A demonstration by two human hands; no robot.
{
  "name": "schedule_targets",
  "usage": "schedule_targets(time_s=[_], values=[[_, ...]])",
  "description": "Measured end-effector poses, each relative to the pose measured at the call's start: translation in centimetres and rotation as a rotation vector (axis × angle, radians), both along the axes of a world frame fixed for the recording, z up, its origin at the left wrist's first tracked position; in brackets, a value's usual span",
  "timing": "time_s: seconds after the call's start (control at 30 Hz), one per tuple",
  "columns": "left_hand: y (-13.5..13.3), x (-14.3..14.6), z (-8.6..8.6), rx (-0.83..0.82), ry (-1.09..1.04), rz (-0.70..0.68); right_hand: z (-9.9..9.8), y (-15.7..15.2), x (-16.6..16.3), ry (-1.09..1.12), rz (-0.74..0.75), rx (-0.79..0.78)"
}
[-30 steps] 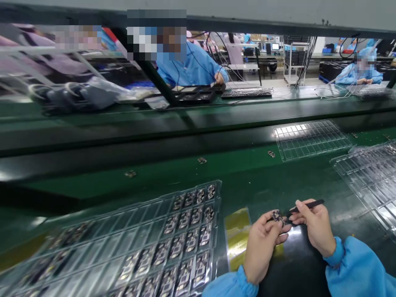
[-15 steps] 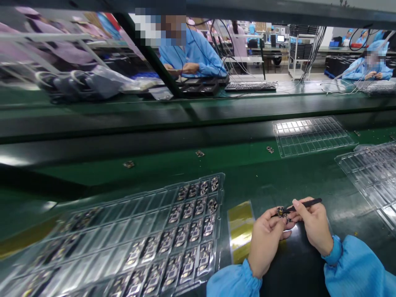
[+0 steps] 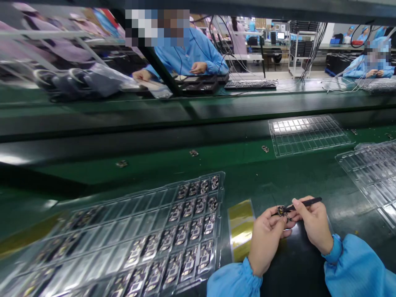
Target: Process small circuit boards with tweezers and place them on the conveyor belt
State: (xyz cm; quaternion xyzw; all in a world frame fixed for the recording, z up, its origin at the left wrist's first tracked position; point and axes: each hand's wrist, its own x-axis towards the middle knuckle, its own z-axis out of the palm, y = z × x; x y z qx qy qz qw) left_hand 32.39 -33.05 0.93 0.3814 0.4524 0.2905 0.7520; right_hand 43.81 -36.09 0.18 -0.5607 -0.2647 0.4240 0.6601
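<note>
My left hand (image 3: 266, 237) pinches a small circuit board (image 3: 281, 210) between thumb and fingers. Black tweezers (image 3: 311, 202) are gripped in my right hand (image 3: 316, 225), their tips pointing left at the board. Whether the tips touch it is too small to tell. Both hands meet low over the green bench. Just left of my left hand lies a sheet with gold-coloured film strips (image 3: 240, 225). Further left, a clear plastic tray (image 3: 123, 225) holds many similar boards in its pockets, mainly at its right and far left ends.
Behind the bench runs a green belt (image 3: 229, 156) bearing a loose circuit board (image 3: 194, 153), others like it and a clear tray (image 3: 309, 138). More clear trays (image 3: 368, 173) lie at right. A co-worker in blue (image 3: 198, 53) sits opposite, beyond a dark slanted post (image 3: 161, 68).
The loose boards and clear tray on the belt have shifted slightly left. The co-worker opposite has moved their hands apart, one reaching to a bag. My hands have barely moved.
</note>
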Motion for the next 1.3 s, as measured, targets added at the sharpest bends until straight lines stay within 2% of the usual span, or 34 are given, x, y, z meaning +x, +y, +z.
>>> schedule_targets(time_s=[0.63,0.8,0.9,1.0,1.13,1.3], values=[[-0.2,-0.5,-0.5,0.02,-0.04,0.024,0.8,-0.9,-0.6,-0.189,-0.001,0.025],[-0.3,-0.4,-0.6,0.036,-0.027,0.05,1.1,-1.6,-0.8,-0.457,0.009,0.059],[-0.2,-0.4,-0.6,0.023,-0.022,0.067,1.2,-1.9,-0.4,-0.622,-0.042,0.122],[-0.2,-0.4,-0.6,0.003,-0.032,0.076,1.1,-1.9,0.0,-0.516,-0.106,0.127],[-0.1,-0.4,-0.4,-0.019,-0.053,0.071,1.0,-1.5,0.1,-0.264,-0.033,0.079],[-0.1,-0.4,-0.2,-0.039,-0.067,0.062,1.0,-1.2,-0.4,-0.286,0.03,0.079]])
